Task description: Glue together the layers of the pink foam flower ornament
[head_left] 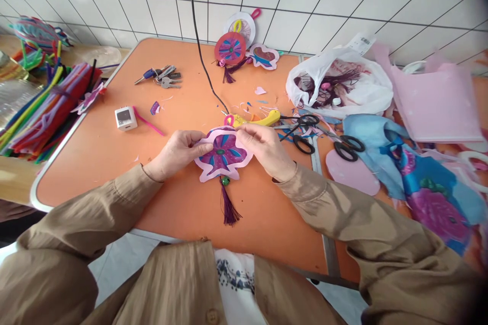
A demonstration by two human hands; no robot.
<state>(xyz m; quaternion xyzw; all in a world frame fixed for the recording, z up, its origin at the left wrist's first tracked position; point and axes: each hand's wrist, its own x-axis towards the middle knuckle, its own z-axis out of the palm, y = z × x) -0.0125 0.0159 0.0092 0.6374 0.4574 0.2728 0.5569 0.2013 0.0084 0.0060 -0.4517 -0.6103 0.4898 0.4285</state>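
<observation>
Between my two hands is a flower-shaped craft pendant (233, 163) with a pink scalloped border and a purple and blue centre. My left hand (177, 151) pinches its upper left edge, thumb on the front. At the upper right edge, my right hand (267, 148) has its thumb and fingers closed on the border. A green bead (225, 181) and a dark purple tassel (229, 207) hang from the bottom, and a pink loop (229, 120) shows at the top. Just behind the pendant lies a yellow glue gun (263, 118) with a black cord.
Scissors (305, 132) and fabric scraps lie to the right, by a white plastic bag (343, 86) holding tassels. Finished pendants (230, 49) rest by the tiled wall. Keys (162, 76) and a white charger (125, 119) are at left, near bundled pipe cleaners (57, 106).
</observation>
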